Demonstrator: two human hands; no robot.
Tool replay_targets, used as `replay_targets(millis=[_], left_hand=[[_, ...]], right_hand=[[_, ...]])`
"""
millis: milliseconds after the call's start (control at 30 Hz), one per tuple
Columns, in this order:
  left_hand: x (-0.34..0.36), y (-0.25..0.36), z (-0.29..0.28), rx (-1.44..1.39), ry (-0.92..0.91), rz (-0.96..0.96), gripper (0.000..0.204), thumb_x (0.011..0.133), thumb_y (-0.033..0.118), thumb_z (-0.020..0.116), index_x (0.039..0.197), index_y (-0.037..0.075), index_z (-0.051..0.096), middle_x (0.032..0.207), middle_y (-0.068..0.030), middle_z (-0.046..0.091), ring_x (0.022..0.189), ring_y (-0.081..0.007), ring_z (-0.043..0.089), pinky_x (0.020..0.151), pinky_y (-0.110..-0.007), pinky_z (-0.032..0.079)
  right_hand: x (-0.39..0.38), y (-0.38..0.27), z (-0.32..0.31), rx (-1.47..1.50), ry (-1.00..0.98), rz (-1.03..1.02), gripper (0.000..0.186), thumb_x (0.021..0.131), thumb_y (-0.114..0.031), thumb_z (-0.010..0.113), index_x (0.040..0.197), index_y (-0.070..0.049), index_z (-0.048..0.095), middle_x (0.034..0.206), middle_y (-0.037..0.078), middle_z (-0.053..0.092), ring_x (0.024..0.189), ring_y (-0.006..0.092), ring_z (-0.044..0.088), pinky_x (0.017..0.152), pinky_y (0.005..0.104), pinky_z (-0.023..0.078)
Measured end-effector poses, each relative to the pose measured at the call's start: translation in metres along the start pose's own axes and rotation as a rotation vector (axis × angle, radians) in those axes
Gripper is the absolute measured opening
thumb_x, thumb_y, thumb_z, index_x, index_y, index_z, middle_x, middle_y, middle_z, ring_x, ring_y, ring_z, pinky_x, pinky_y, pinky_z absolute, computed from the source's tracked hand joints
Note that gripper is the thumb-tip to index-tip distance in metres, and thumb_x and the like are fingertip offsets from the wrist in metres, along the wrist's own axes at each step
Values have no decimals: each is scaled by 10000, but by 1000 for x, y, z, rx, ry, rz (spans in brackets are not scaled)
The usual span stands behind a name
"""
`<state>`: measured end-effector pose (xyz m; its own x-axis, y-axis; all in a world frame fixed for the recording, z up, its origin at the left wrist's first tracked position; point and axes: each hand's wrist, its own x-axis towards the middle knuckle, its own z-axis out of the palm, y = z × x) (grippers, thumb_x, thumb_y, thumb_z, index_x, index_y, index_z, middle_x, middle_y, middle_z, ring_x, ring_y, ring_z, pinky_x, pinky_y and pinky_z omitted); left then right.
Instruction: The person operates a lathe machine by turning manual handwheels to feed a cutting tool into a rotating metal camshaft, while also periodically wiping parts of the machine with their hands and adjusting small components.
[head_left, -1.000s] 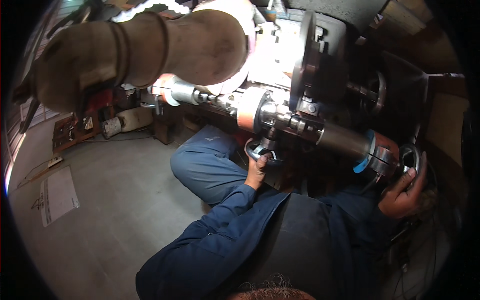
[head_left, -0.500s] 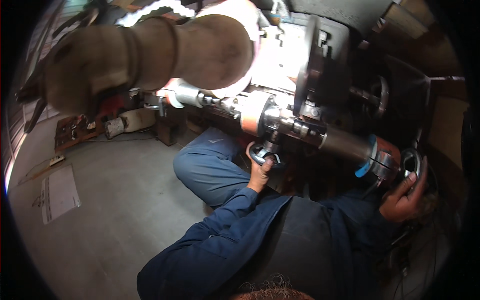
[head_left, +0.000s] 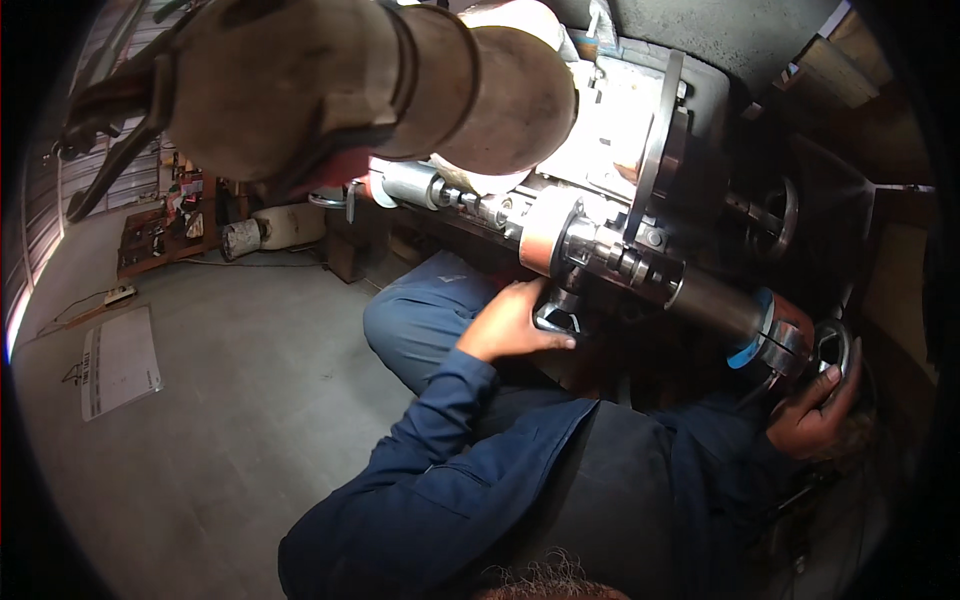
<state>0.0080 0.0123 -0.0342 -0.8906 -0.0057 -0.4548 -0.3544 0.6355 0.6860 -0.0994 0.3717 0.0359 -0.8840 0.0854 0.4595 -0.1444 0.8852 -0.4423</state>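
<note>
My left hand [head_left: 508,322] is closed round the small handwheel [head_left: 562,322], which hangs under a round graduated orange collar [head_left: 540,245] in the middle of a metalworking machine. Its thumb lies along the wheel's near side, and the hand covers much of the rim. At the machine's right end my right hand [head_left: 806,418] grips a second handwheel [head_left: 848,352], thumb on the near side and fingers along the outer rim. A dark cylindrical shaft housing [head_left: 712,300] runs between the collar and an orange and blue clamp ring [head_left: 785,328] beside the right handwheel.
A big brown lamp head [head_left: 290,85] looms at upper left over the brightly lit machine bed. An upright metal disc [head_left: 655,145] and another handwheel [head_left: 788,225] stand farther back. Left on the floor are a white sheet [head_left: 120,365], a power strip [head_left: 120,295] and a dirty canister [head_left: 290,228].
My left hand has shifted from the near underside of its handwheel up to its left side, back of the hand now showing. The right hand keeps its hold; the whole view has shifted slightly.
</note>
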Motion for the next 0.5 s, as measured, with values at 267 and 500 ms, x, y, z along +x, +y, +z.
replay_targets(millis=[267,500], left_hand=[[20,-10,-1,-46,-253,-19,795,550,290,903,1207,-13,573,1125,-212,657,1071,-337,626,954,-398,472],[17,-7,3,-111,-206,-79,815,535,208,903,1231,-32,553,1137,-197,649,1086,-297,619,977,-381,462]], right_hand=[[3,-4,-2,29,-27,44,311,1015,-81,426,1230,65,596,1121,210,657,1018,294,666,874,363,523],[4,-5,-1,53,-24,47,322,1019,-91,425,1234,85,589,1134,210,667,1037,288,668,891,352,520]])
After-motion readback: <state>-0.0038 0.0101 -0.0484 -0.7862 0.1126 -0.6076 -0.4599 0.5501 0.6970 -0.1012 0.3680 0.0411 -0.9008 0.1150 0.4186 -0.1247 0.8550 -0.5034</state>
